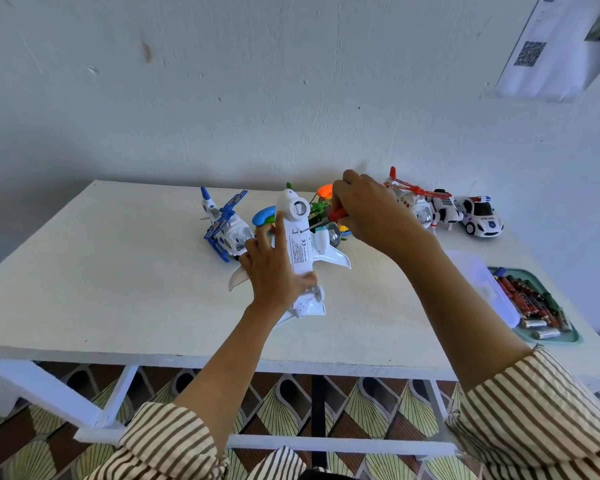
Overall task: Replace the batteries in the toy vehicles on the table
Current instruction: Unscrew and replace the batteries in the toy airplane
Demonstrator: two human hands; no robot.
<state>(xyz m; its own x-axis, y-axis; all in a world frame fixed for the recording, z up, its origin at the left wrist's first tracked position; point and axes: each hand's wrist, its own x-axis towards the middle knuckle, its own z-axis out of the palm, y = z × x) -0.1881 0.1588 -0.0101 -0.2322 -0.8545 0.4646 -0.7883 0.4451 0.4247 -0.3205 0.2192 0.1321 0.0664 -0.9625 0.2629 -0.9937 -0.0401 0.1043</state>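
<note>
Right now, in the head view, the left hand (274, 268) grips the white toy plane (300, 251) belly-up on the worktop (118, 271), its long body pointing away. The right hand (371, 213), closed around a red screwdriver (336, 213), comes from the right, tip touching the plane's belly. Batteries (530, 303) wait at the right.

Both arms reach forward from rolled striped sleeves, forearms bare. The left hand (274, 268) is clamped flat, fingers spread, thumb pointing up. The right hand (371, 209), raised higher, wrist bent, is curled tight in a pinching grip.
</note>
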